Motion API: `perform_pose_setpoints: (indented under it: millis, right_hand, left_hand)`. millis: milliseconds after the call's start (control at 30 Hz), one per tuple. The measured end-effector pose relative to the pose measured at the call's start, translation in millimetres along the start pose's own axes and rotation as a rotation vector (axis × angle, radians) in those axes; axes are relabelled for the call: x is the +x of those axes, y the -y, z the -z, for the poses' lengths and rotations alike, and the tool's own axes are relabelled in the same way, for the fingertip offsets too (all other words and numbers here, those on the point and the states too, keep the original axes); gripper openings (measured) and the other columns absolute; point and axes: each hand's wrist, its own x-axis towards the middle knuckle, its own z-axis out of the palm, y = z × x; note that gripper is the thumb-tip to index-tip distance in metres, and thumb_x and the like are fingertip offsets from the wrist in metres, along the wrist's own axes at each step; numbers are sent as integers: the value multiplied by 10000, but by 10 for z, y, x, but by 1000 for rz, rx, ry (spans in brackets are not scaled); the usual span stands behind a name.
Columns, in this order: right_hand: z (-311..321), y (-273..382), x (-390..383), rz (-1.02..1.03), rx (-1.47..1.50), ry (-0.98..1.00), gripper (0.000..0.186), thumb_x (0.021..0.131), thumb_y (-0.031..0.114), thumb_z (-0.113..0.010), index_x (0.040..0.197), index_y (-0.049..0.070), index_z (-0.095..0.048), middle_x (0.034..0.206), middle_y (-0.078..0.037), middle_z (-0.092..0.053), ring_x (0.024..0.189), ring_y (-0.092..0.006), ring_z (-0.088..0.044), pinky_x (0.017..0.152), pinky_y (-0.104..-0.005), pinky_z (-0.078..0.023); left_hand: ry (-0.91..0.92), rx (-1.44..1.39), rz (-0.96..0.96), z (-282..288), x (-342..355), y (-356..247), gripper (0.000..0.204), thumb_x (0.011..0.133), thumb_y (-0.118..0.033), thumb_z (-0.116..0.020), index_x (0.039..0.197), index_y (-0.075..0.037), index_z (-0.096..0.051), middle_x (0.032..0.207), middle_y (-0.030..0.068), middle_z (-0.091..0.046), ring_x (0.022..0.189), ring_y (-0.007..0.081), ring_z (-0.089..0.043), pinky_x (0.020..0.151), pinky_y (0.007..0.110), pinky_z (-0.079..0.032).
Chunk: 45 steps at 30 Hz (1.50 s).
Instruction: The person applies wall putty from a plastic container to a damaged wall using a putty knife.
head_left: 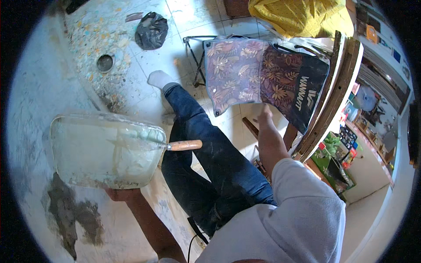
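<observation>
At the left, my left hand (122, 194) grips the lower rim of a pale, translucent plastic tub (94, 149); its fingers are mostly hidden beneath the tub. Whitish residue coats the tub's inside. A scraper or trowel with a wooden handle (185, 145) rests in the tub, its handle sticking out over the right rim and its blade partly lost in the pale residue. My right hand (265, 114) is at the near edge of a folding chair (239, 70) with a leaf-patterned fabric seat. Whether it touches the chair, and how its fingers lie, is unclear.
Crumbled debris (94, 39) covers the floor at the far left, with a round metal can (105, 63) on it. A black plastic bag (151, 30) lies nearby. Yellow cloth (302, 17) drapes behind the chair. A wooden frame (335, 96) stands at right; a patchy wall (30, 131) borders the left.
</observation>
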Motion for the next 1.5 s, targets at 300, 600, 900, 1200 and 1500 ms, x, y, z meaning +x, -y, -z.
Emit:
perform_pose_setpoints:
  millis: [300, 600, 900, 1200, 1500]
  right_hand:
    - [1017, 585, -701, 510, 241, 228, 653, 840, 341, -708, 1386, 119, -425, 1414, -76, -407, 1241, -246, -420, 930, -487, -411]
    - [2666, 830, -3294, 1448, -58, 202, 288, 879, 176, -594, 1089, -15, -648, 1029, -193, -683, 958, -292, -644, 836, -393, -473]
    - [3339, 762, -4400, 1369, -239, 154, 252, 794, 202, -536, 822, -24, -645, 782, -258, -632, 799, -432, -630, 725, -452, -483]
    - [3652, 330, -4622, 1611, -294, 116, 268, 779, 227, -525, 818, -6, -652, 789, -256, -632, 800, -444, -619, 742, -468, -476]
    - [4205, -281, -3975, 1604, 50, 631, 275, 878, 229, -635, 1044, 10, -647, 1014, -83, -652, 958, -217, -591, 848, -332, -449]
  left_hand:
    - [503, 675, -630, -400, -402, -271, 686, 914, -459, -448, 1465, -80, -296, 1506, 157, -293, 1363, 365, -311, 1099, 550, -301]
    - [451, -434, 136, 423, -2653, -1754, 793, 858, -502, -508, 1470, -61, -262, 1493, 162, -311, 1363, 364, -309, 1102, 518, -291]
    - [469, -387, -43, 1265, -4148, -2440, 733, 910, -480, -410, 1472, -39, -247, 1508, 168, -287, 1369, 368, -303, 1125, 503, -261]
    - [493, -403, -107, 1968, -4379, -2581, 764, 899, -493, -439, 1486, -56, -218, 1519, 147, -275, 1375, 369, -294, 1124, 527, -250]
    - [473, -486, -108, 2332, -4980, -2716, 789, 882, -474, -487, 1488, -54, -207, 1515, 162, -275, 1371, 375, -302, 1114, 539, -268]
